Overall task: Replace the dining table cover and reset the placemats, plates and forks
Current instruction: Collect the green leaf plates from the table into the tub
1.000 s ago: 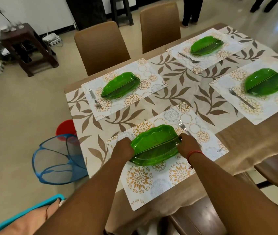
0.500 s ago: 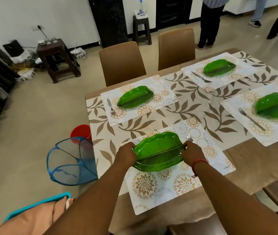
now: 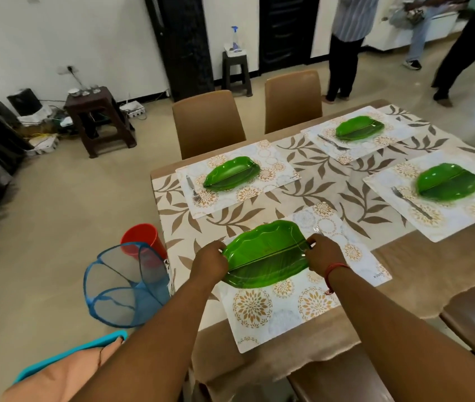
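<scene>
Left hand [image 3: 209, 260] clamped on the left end of the nearest green leaf plate [image 3: 265, 253], fingers curled over its rim. Right hand [image 3: 325, 254] gripping the right end of the same plate, thumb on top at the tip; red thread band at that wrist. Plate held over the upper part of the near placemat [image 3: 297, 303], whether lifted or touching cannot be told. Blurred fork [image 3: 317, 227] just beyond the right grip, on the same placemat.

Leaf-patterned table cover [image 3: 311, 184] spread across the bench [image 3: 433, 262], plain brown cloth showing along the near edge. Three more placemats laid out, each with a green plate and a fork to one side: far left [image 3: 231, 173], far right [image 3: 359, 128], right [image 3: 449, 181].

Two brown chairs [image 3: 207, 123] tucked in at the far side. On the floor left of the bench, a blue mesh basket [image 3: 120, 285] tipped over beside a red bucket [image 3: 140, 237].
</scene>
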